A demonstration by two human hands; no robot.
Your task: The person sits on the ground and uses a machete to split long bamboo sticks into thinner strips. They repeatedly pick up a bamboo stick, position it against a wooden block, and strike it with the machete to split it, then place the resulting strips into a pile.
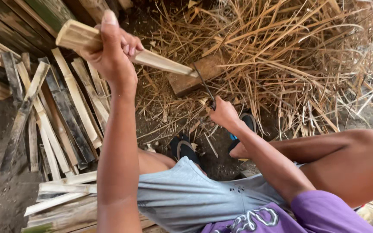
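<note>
Packages, labels, signs, screens: none in view. Nearest item of the kind: one printed motif (251,220), pale grey curling shapes with dark outlines, on the purple shirt (324,213) at the near right edge; partly cut off by the frame, flat against the cloth. No boxes, wrappers, tags, stickers, boards or displays anywhere else, near or far, left or right.

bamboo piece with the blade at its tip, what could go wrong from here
1. The left hand grips the bamboo piece in line with the blade; if the split runs fast, the blade could travel toward those fingers.
2. The tip rests on a small wood block amid loose shavings, so it might slip off.
3. The right hand works just above sandalled feet; a glancing blade could reach them.
</note>
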